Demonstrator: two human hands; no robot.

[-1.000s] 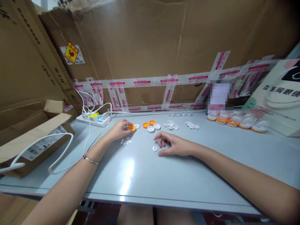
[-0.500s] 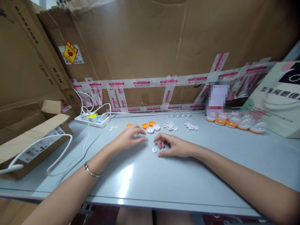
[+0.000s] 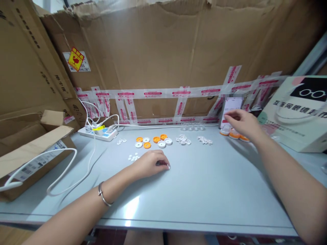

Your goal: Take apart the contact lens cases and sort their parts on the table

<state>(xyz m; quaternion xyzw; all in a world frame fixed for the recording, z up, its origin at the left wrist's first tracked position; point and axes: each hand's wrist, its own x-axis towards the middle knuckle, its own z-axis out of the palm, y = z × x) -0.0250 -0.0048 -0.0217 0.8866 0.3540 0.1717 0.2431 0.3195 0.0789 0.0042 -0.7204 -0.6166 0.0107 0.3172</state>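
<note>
Head view: a corrugated cardboard wall [image 3: 158, 47], brown and creased, rises behind your workplace. It bears a diamond sticker [image 3: 76, 59] in yellow and red on a white label whose print is too small to read. Below it lies the smooth, glossy grey surface [image 3: 199, 194].

At the far right stands a white paper bag [image 3: 293, 115] with a drawing of spectacles on a black patch and a line of Chinese characters. At the left sits an open cardboard box [image 3: 30, 153] with a barcode label. Strips of clear tape [image 3: 158, 92] with repeated red printing run along the foot of the wall.

A white power strip [image 3: 98, 133] with a yellow tag lies at the back left, and its white cable [image 3: 63, 170] loops beside the box.

Your right hand [image 3: 241, 123] hovers at the back right, grip released and fingers loosely bent. It is just in front of an upright phone [image 3: 231, 106] and over clear pots with orange bases [image 3: 235, 133].

Your left hand [image 3: 152, 164], a thin metal bangle [image 3: 103, 196] on the wrist, rests palm down near the middle. Its grip is curled over a small white disc [image 3: 168, 166] lying on the surface at the fingertips; you cannot tell whether it is pinched.

Behind that hand sit round orange and white caps [image 3: 153, 140], with scattered tiny white pieces [image 3: 182, 140] to their right.
</note>
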